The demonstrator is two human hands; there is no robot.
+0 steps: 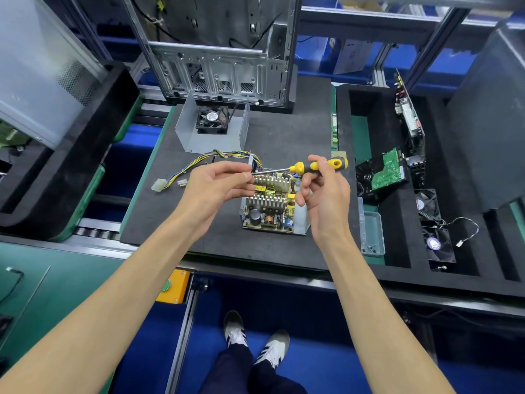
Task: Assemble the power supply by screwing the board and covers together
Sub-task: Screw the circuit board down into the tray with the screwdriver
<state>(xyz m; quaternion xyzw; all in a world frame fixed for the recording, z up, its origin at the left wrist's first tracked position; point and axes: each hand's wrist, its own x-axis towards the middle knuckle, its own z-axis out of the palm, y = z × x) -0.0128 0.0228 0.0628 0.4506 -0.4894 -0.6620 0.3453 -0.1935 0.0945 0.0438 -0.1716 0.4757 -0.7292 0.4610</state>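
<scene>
The power supply board [270, 206], with finned heat sinks, sits in its metal base on the black mat [295, 143]. My right hand [324, 191] grips a yellow and black screwdriver [315, 165] held level above the board, tip pointing left. My left hand [218, 183] pinches at the screwdriver's tip; whether a screw sits there is too small to tell. The U-shaped metal cover [210, 129] with its black fan [212, 119] stands behind. A bundle of coloured wires [199, 163] runs left from the board.
An open computer case [216, 58] stands at the back of the mat. A clear plastic screw box [372, 234] lies right of the board. Black foam trays [397, 251] on the right hold circuit boards and fans. A yellow button box [173, 285] sits at the bench front.
</scene>
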